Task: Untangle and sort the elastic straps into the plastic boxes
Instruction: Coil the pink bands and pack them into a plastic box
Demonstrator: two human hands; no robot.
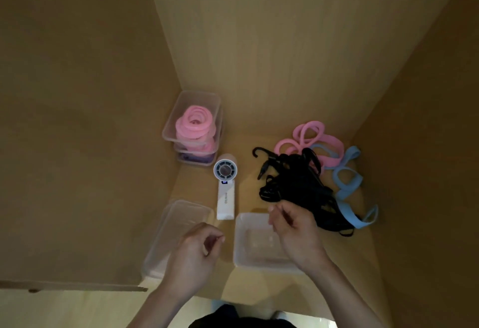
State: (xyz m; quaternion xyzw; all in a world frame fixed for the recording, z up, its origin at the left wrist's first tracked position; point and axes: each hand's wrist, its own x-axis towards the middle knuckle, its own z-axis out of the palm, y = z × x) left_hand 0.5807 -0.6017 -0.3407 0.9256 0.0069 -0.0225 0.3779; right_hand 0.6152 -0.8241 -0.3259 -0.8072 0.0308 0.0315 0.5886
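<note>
Black straps [298, 187]: thin, dark, cord-like bands with hooked ends, lying in a knotted heap on the wooden cupboard floor [248, 198], at 3 o'clock from the fan.
Pink straps [312, 137]: flat, smooth loops, lying at 12 o'clock of the black heap and touching it.
Blue straps [347, 180]: wide, flat bands, curling along the heap's 3 o'clock side.
Stacked boxes [191, 99]: clear rectangular plastic with rounded corners, sitting at 11 o'clock from the fan; the top one is holding coiled pink bands [194, 125], the bottom one purple bands [197, 158].
Left box [178, 213]: clear and shallow, lying at 7 o'clock from the fan.
Right box [255, 239]: clear and shallow, lying at 5 o'clock from the fan.
Fan [225, 187]: white, handheld, round-headed, lying flat.
Right hand [293, 229]: hovering over the right box, fingers curling at the heap's near edge; I cannot tell whether it is pinching a strap.
Left hand [194, 252]: hovering over the left box, fingers curling loosely, thumb close to forefinger, holding nothing.
</note>
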